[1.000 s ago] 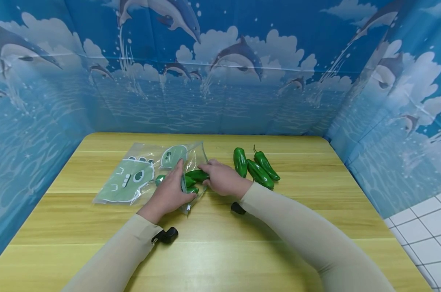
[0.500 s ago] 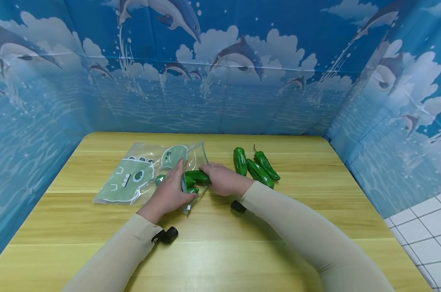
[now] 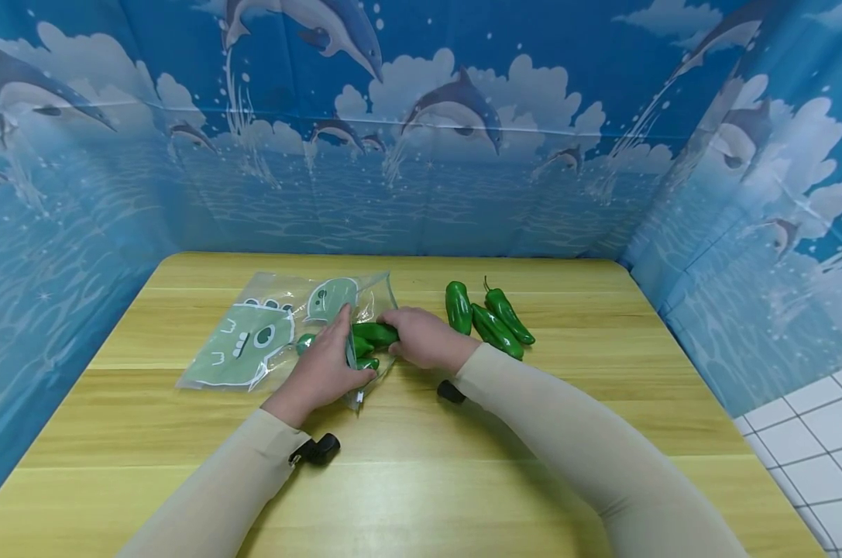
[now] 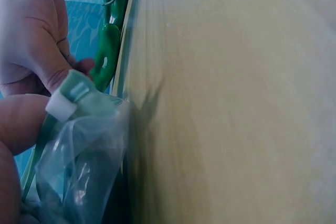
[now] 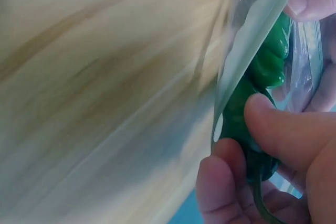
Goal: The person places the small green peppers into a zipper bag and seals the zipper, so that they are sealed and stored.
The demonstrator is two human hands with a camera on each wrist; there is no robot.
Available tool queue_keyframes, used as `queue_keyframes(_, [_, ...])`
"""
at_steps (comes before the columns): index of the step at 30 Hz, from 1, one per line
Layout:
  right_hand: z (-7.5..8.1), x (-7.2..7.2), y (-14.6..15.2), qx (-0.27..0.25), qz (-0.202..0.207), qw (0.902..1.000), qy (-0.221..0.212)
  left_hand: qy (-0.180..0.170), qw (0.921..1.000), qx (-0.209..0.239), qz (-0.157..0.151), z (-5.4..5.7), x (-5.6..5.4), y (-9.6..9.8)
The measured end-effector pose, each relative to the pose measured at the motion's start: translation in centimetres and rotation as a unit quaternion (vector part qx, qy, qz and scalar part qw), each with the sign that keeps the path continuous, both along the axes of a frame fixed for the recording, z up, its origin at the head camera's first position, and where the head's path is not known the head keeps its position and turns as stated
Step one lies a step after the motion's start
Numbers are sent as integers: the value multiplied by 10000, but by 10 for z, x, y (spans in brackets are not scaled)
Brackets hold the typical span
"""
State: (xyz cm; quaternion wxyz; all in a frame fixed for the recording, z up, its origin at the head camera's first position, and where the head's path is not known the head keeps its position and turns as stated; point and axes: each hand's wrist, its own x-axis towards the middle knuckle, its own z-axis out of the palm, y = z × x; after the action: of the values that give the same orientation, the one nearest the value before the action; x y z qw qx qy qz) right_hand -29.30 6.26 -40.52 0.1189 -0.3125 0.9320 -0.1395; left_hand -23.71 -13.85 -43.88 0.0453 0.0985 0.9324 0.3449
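Observation:
A clear zip bag (image 3: 218, 356) with green monster prints lies flat on the table, its mouth facing right. Several green peppers show through its film and at its opening. My left hand (image 3: 323, 372) grips the bag at the mouth, thumb on the near edge and fingers on the far side. In the left wrist view, a white slider (image 4: 62, 107) sits by that thumb. My right hand (image 3: 427, 341) pinches a green pepper (image 5: 236, 111) near its stem end, the other end inside the mouth. Another pepper (image 5: 268, 69) lies beyond it in the bag.
To the right of my right hand lie three loose green peppers (image 3: 496, 332) on the wooden table (image 3: 407, 480). A blue curtain with dolphins (image 3: 421, 201) encloses the back and sides. Black wrist cameras (image 3: 323, 449) hang beneath both sleeves.
My right hand has shifted slightly, its fingers re-placed around the pepper at the bag's mouth. The left hand, the bag and the loose peppers look unmoved.

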Motion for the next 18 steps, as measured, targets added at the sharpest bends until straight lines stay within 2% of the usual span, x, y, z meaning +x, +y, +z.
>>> queue_keyframes(10, [-2,-2,-5,147,247,9995,161,-25,10000,-38,20,-1,0,0])
queue_keyframes(18, [-5,-6,-10,-72,250,9996,106,19,10000,-18,-3,0,1,1])
